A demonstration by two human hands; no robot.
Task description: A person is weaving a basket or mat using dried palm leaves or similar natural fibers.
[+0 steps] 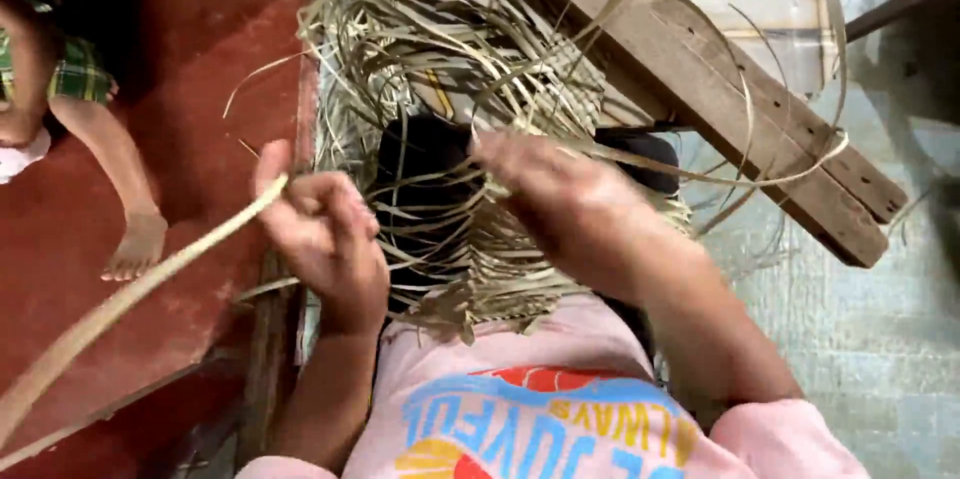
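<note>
My left hand [318, 224] is closed around a long pale dried leaf strip [130, 294] that runs down to the lower left. My right hand [560, 189], blurred by motion, pinches thin strands of a half-woven mat of dried leaf strips [470, 89] that lies over my lap and dark legs. Loose strips stick out of the weave in every direction. The woven edge [500, 294] hangs just above my pink shirt.
A rough wooden beam [720, 89] crosses diagonally behind the weave at the upper right. Another person's bare leg and foot [130, 229] rest on the red floor [200, 89] at the left. Pale green tiled floor [860, 339] lies at the right.
</note>
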